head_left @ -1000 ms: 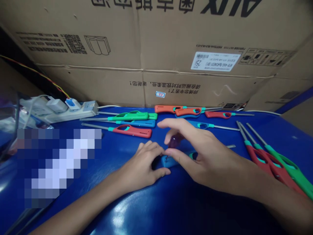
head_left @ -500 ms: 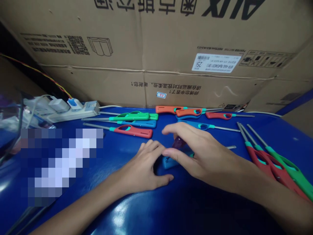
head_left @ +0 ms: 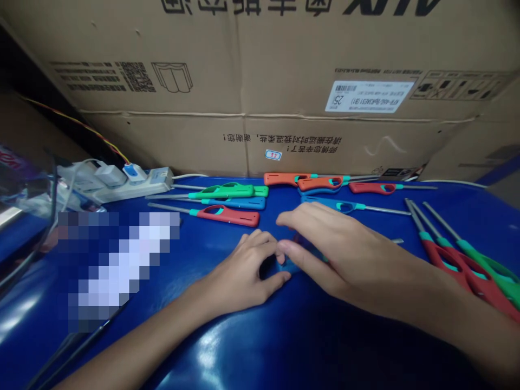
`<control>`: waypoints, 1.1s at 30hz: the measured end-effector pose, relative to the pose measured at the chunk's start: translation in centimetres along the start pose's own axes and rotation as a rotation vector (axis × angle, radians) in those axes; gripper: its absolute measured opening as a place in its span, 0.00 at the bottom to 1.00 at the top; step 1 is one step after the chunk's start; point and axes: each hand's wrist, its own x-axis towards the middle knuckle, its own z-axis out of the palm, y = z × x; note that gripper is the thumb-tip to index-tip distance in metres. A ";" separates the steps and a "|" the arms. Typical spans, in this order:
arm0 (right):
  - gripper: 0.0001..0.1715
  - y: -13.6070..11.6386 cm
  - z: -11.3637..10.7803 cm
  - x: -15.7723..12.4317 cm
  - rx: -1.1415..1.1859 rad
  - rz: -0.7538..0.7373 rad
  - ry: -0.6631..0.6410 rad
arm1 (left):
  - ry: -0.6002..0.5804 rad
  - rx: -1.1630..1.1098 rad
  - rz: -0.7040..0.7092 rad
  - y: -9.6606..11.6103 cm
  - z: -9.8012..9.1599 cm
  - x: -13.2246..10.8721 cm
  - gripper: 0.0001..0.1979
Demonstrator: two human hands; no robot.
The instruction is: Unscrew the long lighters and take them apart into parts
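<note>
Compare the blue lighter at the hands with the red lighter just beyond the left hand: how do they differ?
The blue lighter is mostly hidden by the right hand; the red lighter lies in plain view. The blue one's metal tip points right in the picture, the red one's left. Both lie on the table.

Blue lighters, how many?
4: blue lighter in left group; rear blue lighter beneath an orange lighter; middle blue lighter, in front; near blue lighter, mostly behind right hand. Others may be hidden.

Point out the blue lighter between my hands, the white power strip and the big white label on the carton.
Blue lighter (head_left: 290, 266): head view, exposed part of its handle.
White power strip (head_left: 136, 190): head view, front side.
Big white label (head_left: 369, 97): head view, printed face.
</note>
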 end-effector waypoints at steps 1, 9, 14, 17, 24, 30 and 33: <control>0.10 0.2 0.2 0.0 -0.089 -0.015 0.003 | -0.004 0.001 -0.007 0.0 0.0 0.0 0.07; 0.17 0.0 -0.9 -0.4 0.103 0.068 -0.095 | -0.093 0.080 -0.010 0.1 -0.3 0.0 0.09; 0.13 -0.7 -1.4 -0.2 0.188 0.034 -0.102 | -0.116 0.089 -0.034 0.2 -0.3 0.0 0.08; 0.09 -0.5 -0.8 -0.1 -0.023 -0.003 -0.045 | -0.104 0.107 -0.023 0.2 -0.2 0.0 0.09; 0.09 0.2 -0.7 -0.4 -0.114 0.018 -0.068 | -0.153 0.122 -0.049 0.3 -0.4 -0.1 0.07; 0.10 -0.2 -1.2 -0.3 0.095 0.025 -0.119 | -0.139 0.113 -0.063 0.4 -0.4 -0.1 0.06; 0.10 0.0 -0.8 -0.1 -0.014 0.018 -0.033 | -0.127 0.106 -0.057 0.5 -0.3 0.0 0.06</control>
